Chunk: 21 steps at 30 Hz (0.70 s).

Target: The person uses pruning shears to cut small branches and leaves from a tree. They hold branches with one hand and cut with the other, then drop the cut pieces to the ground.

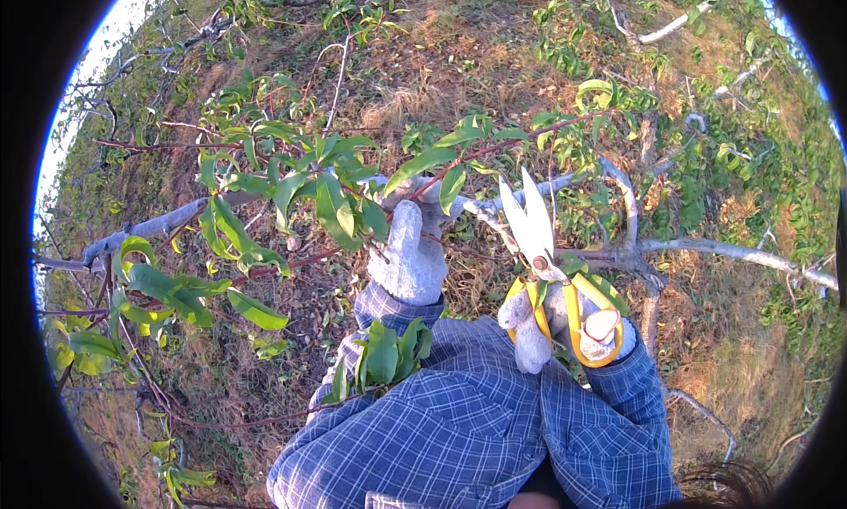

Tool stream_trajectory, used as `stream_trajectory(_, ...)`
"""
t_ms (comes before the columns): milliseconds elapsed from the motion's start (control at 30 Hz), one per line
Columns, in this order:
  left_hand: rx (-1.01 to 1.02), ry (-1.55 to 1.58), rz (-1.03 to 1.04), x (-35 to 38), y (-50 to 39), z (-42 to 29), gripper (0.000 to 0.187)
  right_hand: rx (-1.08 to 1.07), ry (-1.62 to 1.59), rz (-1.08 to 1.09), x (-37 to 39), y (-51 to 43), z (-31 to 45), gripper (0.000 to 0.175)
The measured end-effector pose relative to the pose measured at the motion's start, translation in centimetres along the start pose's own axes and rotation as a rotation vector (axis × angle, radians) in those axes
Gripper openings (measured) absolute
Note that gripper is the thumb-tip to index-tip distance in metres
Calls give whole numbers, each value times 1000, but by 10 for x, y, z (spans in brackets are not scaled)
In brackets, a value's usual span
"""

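My left hand point(411, 251), in a pale knit glove, is closed around part of a leafy branch; its fingers are partly hidden behind leaves. A thin reddish shoot point(493, 150) with long green leaves rises to the right from beside it. My right hand point(562, 320), gloved too, with a bare thumb tip showing, holds yellow-handled shears point(537, 261). Their two bright blades are slightly apart and point up, just right of the left hand and near a grey branch point(559, 183).
A thick grey limb point(155, 226) runs off to the left, and another pale limb point(721, 247) to the right. A thin reddish stem point(245, 424) with leaves crosses by my left sleeve. Dry grass point(403, 105) and further trees lie beyond.
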State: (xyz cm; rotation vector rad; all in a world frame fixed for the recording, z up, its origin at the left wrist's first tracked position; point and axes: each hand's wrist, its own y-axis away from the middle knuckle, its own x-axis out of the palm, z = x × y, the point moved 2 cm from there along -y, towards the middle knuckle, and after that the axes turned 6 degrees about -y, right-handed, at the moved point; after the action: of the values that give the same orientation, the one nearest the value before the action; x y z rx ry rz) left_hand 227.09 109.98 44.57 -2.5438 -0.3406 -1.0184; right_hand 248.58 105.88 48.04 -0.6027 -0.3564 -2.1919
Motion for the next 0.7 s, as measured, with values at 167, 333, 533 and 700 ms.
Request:
stream_trajectory(167, -20, 85, 40, 4, -1, -1, 28, -88, -212, -47, 13, 0, -2, 76)
stream_trajectory(333, -62, 64, 89, 5, 0, -2, 25, -26, -339, -77, 15, -3, 0, 107)
stream_trajectory(533, -85, 15, 93, 3, 0, -3, 28, -32, -276, -165, 12, -7, 1, 110)
stream_trajectory(700, -127, 26, 120, 3, -1, -6, 32, 35, -326, 128, 16, -10, 6, 104)
